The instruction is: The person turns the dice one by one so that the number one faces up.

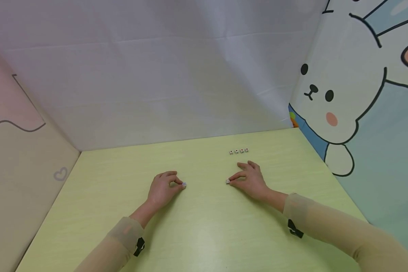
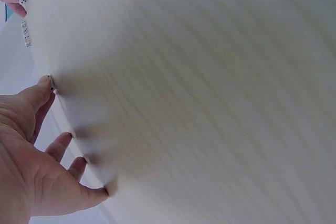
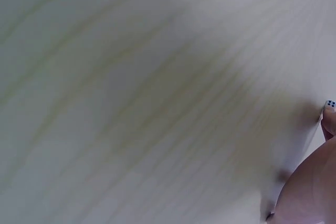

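Observation:
On the yellow-green table (image 1: 204, 219), my left hand (image 1: 163, 188) pinches a small white die (image 1: 184, 184) between thumb and index finger. The left wrist view shows that die (image 2: 51, 83) at the thumb tip, with the other fingertips touching the tabletop. Across from it, my right hand (image 1: 252, 181) pinches another white die (image 1: 227, 181), its remaining fingers spread. Dark pips show on that die (image 3: 329, 103) at the edge of the right wrist view. Beyond the right hand stands a short row of several dice (image 1: 239, 151), the nearer sides showing red or dark pips.
A white cloth (image 1: 156, 83) hangs behind the table's far edge. The right wall (image 1: 387, 158) carries a cartoon rabbit, and the left wall (image 1: 20, 181) has a small heart. Black clips or straps (image 1: 295, 229) sit at both sleeve cuffs.

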The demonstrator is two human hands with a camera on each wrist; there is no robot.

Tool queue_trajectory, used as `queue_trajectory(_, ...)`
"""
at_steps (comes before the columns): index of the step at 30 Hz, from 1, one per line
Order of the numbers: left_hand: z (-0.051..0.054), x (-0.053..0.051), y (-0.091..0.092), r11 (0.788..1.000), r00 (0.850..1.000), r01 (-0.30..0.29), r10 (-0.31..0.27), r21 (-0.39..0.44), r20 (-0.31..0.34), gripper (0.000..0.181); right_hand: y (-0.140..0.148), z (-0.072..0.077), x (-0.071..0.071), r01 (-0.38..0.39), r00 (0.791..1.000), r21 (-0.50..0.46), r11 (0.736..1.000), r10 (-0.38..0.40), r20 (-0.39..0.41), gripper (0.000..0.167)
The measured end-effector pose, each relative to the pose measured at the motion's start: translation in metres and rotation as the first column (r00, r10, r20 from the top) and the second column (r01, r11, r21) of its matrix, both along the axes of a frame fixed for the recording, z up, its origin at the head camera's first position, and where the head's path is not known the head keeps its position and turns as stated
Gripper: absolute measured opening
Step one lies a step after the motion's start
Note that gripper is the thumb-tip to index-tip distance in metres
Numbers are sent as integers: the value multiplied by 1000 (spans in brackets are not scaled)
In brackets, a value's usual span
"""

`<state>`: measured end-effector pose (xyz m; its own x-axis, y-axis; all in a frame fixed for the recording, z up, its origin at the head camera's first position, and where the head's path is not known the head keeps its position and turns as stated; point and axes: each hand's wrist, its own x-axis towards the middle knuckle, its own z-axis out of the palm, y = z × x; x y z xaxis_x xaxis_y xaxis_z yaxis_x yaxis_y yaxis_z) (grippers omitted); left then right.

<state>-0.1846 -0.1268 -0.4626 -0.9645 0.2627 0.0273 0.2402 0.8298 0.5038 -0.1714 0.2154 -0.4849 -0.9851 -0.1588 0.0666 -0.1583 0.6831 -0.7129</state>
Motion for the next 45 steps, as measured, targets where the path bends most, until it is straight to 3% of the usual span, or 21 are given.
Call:
queue_trajectory(6, 0, 0, 0, 1000, 1000, 0, 0, 2, 2, 12, 1, 6, -2, -18, 999, 41, 999, 19, -26, 13)
queue_trajectory(10, 0, 0, 0, 1000, 1000, 2, -2, 2, -2, 12, 2, 16, -5, -41, 994, 121, 992, 53, -97, 13)
queue_trajectory(14, 0, 0, 0, 1000, 1000, 3, -3, 4, -5, 12, 1, 26, -10, -54, 982, 229, 972, 94, -165, 14)
queue_trajectory(20, 1, 0, 0, 1000, 1000, -1, 1, -3, -3, 12, 0, 32, -15, -69, 968, 340, 938, 145, -204, 13)
queue_trajectory(26, 1, 0, 0, 1000, 1000, -2, 2, -9, -1, 12, -3, 30, -16, -109, 964, 393, 913, 195, -183, 10)
queue_trajectory(45, 0, -1, -1, 1000, 1000, 6, -6, -5, -10, 13, -10, 33, -16, -128, 972, 427, 895, 199, -126, 8)
